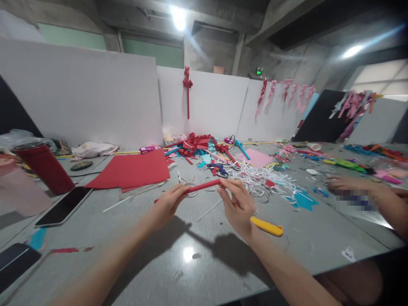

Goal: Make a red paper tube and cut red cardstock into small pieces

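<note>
A thin rolled red paper tube (204,185) is held level above the table between my two hands. My left hand (170,199) is closed around its left part, and a short end pokes out past the fingers. The fingertips of my right hand (237,199) pinch the tube's right end. Beyond the hands lie dark blue scissors (218,170) and a heap of white paper strips (267,176). A yellow utility knife (267,226) rests on the table beside my right wrist.
Red paper sheets (137,170), a phone (65,207) and a red tumbler (46,168) are at the left. Red paper curls (197,144) pile up by the white board (204,97). Another person's hand (353,187) rests at the right.
</note>
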Demonstrator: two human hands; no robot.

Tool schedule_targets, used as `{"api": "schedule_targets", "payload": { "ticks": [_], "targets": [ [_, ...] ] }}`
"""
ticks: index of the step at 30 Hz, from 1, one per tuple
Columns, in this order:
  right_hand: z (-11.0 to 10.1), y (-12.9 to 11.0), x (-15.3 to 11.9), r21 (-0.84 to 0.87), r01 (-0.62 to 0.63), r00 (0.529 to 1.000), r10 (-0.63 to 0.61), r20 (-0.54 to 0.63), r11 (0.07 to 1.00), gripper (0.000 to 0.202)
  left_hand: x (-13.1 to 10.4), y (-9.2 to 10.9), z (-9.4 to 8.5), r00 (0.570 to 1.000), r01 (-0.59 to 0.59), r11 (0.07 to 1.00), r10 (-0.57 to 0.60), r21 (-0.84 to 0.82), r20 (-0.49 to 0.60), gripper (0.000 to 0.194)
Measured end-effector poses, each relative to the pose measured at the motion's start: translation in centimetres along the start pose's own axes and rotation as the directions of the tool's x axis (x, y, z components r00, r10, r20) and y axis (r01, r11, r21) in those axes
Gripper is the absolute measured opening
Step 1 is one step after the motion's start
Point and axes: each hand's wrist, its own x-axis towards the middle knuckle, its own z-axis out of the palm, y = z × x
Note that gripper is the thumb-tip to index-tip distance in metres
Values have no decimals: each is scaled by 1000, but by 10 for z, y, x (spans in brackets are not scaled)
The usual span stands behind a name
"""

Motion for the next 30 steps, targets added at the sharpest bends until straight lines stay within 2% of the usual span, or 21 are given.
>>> {"api": "schedule_targets", "payload": {
  "ticks": [4, 8, 11, 13, 19, 22, 25, 27, 30],
  "targets": [
    [2, 1, -3, 44, -83, 996, 84, -17, 996, 31, 1, 6, 0, 1000, 23, 998, -22, -50, 20, 29],
    [7, 2, -7, 262, -242, 969, 245, 20, 934, 24, 0, 6, 0, 999, 33, 996, -30, -85, 32, 28],
    [7, 2, -6, 349, -282, 959, 275, 70, 894, 22, -1, 4, 1, 998, 39, 994, -33, -107, 54, 26],
    [6, 2, -4, 339, -269, 963, 260, 71, 901, 22, -1, 2, 1, 997, 40, 991, -31, -129, 66, 25],
    [1, 3, 2, 242, -173, 980, 191, -56, 955, 32, 0, 1, 2, 998, 39, 989, -30, -146, 63, 26],
    [-2, 3, 2, 106, -72, 997, 75, -19, 992, 26, 0, 3, 3, 998, 34, 989, -26, -146, 57, 27],
    [-4, 3, 2, 67, -19, 1000, 18, 20, 998, 26, 1, 4, 1, 998, 40, 988, -32, -149, 57, 28],
    [-3, 4, 2, 114, -48, 999, 46, 19, 992, 27, 1, 2, 0, 998, 41, 990, -34, -136, 56, 27],
    [-1, 8, 7, 236, -150, 987, 161, -25, 960, 24, 1, -4, -4, 998, 34, 994, -29, -101, 54, 28]
  ]
}}
